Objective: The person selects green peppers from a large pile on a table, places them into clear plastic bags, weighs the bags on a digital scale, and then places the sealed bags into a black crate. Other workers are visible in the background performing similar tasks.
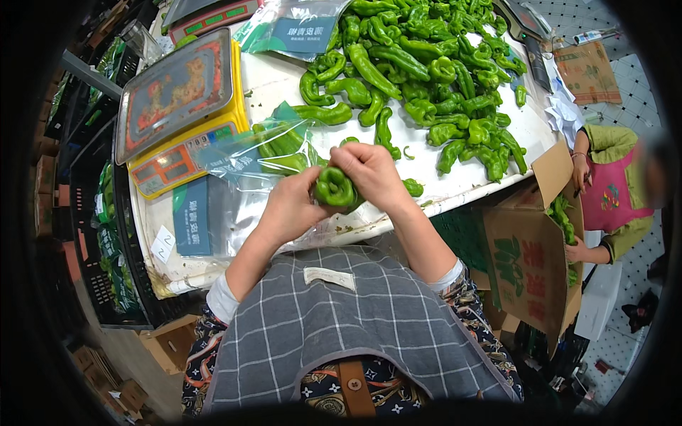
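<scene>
My left hand (290, 205) is closed around green peppers (334, 187), one with its blunt, folded end facing up. Against them, my right hand (373, 173) has its fingers curled and pinched; a bit of green shows past its fingertips, and its palm side is hidden. Just beyond my left hand lies a clear plastic bag (250, 154) with several long green peppers (282, 146) inside. A large heap of wrinkled green peppers (426, 69) covers the far part of the white tabletop (277, 80).
A yellow scale (184, 101) with a stained metal pan stands at left. Printed plastic bags (192, 218) lie near the front edge, others (303, 26) at the back. On the right, a person (607, 181) reaches into a cardboard box (533, 266). Black crates (106, 255) stand left.
</scene>
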`<action>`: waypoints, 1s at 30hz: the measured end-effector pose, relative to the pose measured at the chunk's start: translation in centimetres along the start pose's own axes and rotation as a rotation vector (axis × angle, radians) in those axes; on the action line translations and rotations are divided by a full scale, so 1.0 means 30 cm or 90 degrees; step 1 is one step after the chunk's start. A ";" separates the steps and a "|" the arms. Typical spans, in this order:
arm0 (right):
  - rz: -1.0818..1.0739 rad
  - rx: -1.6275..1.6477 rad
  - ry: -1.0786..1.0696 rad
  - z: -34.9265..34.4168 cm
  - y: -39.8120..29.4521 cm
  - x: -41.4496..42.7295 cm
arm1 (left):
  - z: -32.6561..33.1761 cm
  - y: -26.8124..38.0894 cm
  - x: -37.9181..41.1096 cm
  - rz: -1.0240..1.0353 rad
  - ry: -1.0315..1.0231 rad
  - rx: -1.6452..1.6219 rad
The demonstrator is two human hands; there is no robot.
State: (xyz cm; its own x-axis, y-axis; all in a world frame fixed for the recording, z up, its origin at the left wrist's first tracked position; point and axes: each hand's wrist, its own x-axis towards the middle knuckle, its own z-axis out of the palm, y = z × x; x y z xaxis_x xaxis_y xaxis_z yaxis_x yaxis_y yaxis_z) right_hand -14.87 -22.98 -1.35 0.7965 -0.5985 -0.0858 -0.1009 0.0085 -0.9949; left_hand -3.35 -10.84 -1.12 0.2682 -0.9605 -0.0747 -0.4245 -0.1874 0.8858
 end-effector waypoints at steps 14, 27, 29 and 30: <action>-0.179 -0.158 0.099 0.022 0.018 -0.086 | 0.014 0.006 0.015 -0.078 0.163 -0.105; -0.287 -0.253 0.108 0.028 0.006 -0.080 | 0.027 0.000 0.011 -0.046 0.168 -0.047; -0.293 -0.243 0.148 0.021 0.003 -0.081 | 0.019 0.003 0.008 -0.063 0.161 -0.057; -0.287 -0.231 0.174 0.012 0.002 -0.081 | 0.008 0.026 0.006 -0.082 0.155 -0.058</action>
State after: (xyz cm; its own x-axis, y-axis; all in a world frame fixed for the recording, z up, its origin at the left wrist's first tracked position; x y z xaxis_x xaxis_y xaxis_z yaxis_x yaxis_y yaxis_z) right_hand -16.61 -21.24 -1.21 0.6319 -0.6632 0.4012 -0.0246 -0.5345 -0.8448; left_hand -3.82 -11.22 -0.55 0.5193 -0.8502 -0.0865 -0.2974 -0.2747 0.9144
